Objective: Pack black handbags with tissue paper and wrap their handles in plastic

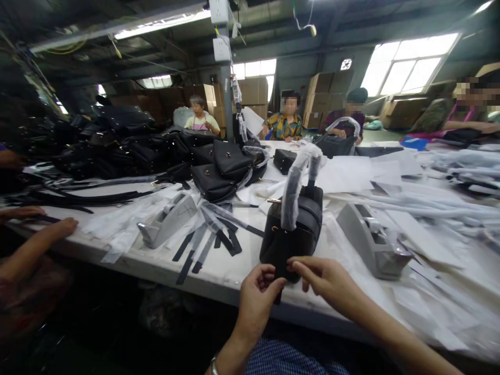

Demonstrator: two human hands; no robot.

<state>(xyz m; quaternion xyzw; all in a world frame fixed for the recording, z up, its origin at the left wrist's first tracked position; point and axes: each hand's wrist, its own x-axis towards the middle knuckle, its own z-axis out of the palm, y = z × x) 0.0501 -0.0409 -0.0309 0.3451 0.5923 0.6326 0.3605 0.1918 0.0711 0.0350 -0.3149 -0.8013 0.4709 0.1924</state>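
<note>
A black handbag (269, 242) with a gold-coloured ring stands upright before me at the table's near edge. Its raised handle (296, 198) is wrapped in clear plastic film. My left hand (258, 294) is closed at the bag's lower near side, thumb and fingers pinched around a dark strap (278, 299) whose end hangs below the fingertips. My right hand (316, 276) is closed too, its thumb and forefinger pinched against the bag's near face; what lies between those fingertips is too dark to make out.
Grey tape dispensers (167, 221) stand left and right of the bag. Black strips (224, 234) partly in film lie left. Black handbags (222, 169) are piled behind, white sheets (347, 174) at right. A co-worker's hand (64, 229) is at far left; several people sit opposite.
</note>
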